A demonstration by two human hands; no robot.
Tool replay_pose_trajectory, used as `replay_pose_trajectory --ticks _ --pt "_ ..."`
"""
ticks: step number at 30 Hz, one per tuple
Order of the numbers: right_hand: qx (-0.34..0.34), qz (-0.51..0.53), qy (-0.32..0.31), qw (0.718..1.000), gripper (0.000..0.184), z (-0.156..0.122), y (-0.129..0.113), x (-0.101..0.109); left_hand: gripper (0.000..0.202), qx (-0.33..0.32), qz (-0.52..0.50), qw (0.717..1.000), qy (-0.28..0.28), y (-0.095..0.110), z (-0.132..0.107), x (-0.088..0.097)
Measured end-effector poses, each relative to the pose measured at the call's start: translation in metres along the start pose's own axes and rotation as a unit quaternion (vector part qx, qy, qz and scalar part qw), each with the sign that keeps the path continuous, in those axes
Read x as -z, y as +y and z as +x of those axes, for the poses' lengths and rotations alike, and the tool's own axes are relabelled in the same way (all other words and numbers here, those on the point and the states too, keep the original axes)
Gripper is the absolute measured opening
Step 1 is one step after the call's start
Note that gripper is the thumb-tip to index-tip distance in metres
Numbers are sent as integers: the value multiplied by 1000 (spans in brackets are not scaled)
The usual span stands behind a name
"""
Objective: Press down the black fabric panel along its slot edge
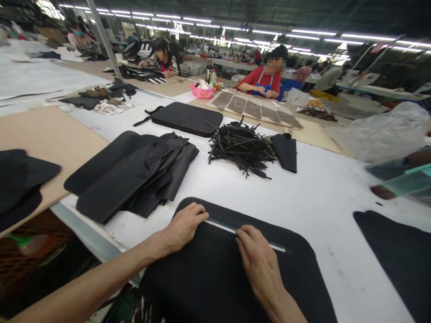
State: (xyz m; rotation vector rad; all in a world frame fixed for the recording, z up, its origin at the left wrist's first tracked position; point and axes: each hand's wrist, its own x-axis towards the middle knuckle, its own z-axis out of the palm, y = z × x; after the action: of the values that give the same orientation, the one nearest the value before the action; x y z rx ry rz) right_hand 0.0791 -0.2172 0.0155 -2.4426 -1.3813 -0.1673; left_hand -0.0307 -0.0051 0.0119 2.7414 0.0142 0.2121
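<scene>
my left hand (185, 226), right hand (259, 258): fingers curled at narrow white strip (220, 226) on black round-cornered flat panel (205, 273), white worktop's (323, 197) near edge; i can't tell if pinching.

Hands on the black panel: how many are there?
2: the left hand by the left end of the white line, the right hand over its middle. No others show.

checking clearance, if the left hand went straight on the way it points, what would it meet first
Beyond the black panel under it and some white tabletop, the left hand would probably meet the near side of the black strip bundle, though depth is unclear.
</scene>
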Motion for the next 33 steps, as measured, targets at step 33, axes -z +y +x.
replay_pose_trajectory --ticks 33 --pt "112 -111 -78 984 15 57 -19 -31 21 -40 46 998 21 -14 17 -19"
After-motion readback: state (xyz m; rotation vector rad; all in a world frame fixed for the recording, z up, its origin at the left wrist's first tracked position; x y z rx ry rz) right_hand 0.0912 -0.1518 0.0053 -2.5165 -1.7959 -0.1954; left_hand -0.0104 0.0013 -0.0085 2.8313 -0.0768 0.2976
